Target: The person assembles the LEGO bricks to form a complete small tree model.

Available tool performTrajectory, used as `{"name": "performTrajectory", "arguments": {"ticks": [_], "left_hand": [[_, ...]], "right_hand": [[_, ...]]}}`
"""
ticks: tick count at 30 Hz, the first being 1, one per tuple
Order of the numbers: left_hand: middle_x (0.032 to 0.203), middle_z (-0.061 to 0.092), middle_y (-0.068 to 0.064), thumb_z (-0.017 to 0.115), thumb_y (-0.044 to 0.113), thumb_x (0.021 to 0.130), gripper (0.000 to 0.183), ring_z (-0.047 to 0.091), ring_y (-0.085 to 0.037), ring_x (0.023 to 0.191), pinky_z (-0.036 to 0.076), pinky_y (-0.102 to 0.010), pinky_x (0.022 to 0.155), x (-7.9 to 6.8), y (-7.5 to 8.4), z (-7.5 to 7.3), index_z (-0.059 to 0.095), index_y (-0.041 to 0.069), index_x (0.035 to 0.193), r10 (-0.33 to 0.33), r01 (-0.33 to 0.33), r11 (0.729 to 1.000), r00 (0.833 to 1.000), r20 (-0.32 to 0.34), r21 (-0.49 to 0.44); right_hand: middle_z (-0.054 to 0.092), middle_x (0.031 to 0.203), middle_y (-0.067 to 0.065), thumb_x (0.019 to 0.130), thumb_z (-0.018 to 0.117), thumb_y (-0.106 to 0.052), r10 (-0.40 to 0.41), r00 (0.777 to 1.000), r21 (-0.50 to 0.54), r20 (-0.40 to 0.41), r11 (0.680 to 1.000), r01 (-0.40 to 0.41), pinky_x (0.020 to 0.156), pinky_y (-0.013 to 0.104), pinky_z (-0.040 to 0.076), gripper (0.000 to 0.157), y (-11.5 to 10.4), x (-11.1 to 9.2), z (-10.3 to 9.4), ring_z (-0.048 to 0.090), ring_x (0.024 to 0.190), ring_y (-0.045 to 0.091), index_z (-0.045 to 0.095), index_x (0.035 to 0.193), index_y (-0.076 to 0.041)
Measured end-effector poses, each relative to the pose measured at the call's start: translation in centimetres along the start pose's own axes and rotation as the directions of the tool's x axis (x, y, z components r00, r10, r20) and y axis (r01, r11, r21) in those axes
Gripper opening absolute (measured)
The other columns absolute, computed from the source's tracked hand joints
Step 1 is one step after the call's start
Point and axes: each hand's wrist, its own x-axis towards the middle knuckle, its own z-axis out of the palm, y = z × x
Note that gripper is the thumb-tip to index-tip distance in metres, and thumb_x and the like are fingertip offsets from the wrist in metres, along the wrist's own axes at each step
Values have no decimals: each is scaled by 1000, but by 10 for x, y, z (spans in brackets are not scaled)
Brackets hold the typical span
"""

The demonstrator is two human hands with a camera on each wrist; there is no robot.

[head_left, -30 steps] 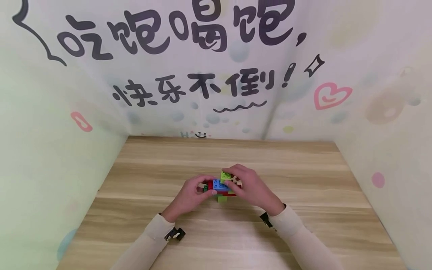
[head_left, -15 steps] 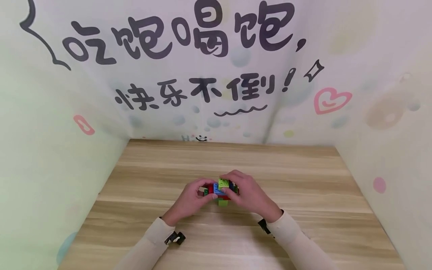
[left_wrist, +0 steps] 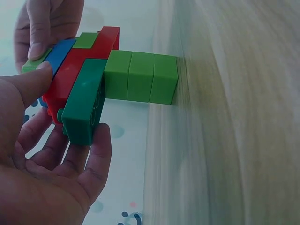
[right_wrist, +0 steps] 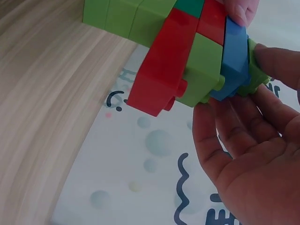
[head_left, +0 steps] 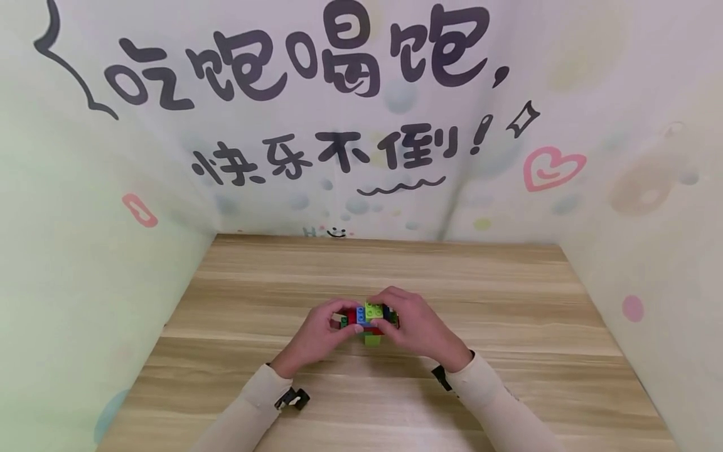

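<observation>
Between the hands stands a model of toy building bricks. Its foot is a column of light green bricks (left_wrist: pixel 140 76) upright on the table. Wider layers lie above: a dark green brick (left_wrist: pixel 84 98), red bricks (right_wrist: pixel 164 61), another light green brick (right_wrist: pixel 204 63) and a blue brick (right_wrist: pixel 234 56). On the blue brick's right part sits a light green top brick (head_left: pixel 373 310). My right hand (head_left: pixel 415 323) pinches this top brick between thumb and fingers. From the left, my left hand (head_left: pixel 319 329) grips the model, thumb at the blue and red layers, fingers on the opposite side.
The wood-grain table (head_left: pixel 361 402) reaches to a printed white back wall (head_left: pixel 316 207) with black lettering. Side walls flank it left and right. Black straps with small mounts (head_left: pixel 294 398) sit at the sleeve cuffs.
My right hand has brought the light green top brick down and slightly left onto the blue brick, where it now lies level. My left hand keeps its grip. The head view has tilted slightly.
</observation>
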Motion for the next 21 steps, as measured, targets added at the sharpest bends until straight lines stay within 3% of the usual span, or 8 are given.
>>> {"name": "performTrajectory", "arguments": {"ticks": [11,17,21], "left_hand": [[127,70,-1,78,31,98,38,67,-17,107,61,-26,85,-1,-1,-1,69,17,132,-3,3,1000,1000,-4,2],[127,69,-1,77,32,99,37,68,-19,108,61,-25,86,-2,-2,-1,69,18,132,-6,6,1000,1000,0,18],[131,68,-2,77,32,99,39,68,-22,111,61,-24,86,0,0,-2,68,19,135,2,-2,1000,1000,8,19]], "right_hand": [[74,119,1,94,83,-28,17,1000,-132,21,991,-15,90,37,61,36,-5,3,1,69,107,15,71,123,-13],[75,118,2,93,84,-30,51,997,-86,52,995,-47,89,38,60,39,-4,5,-1,69,105,16,71,125,-12],[75,123,2,95,82,-32,64,997,12,38,998,-64,84,35,60,43,2,2,0,70,102,14,71,131,-13]]}}
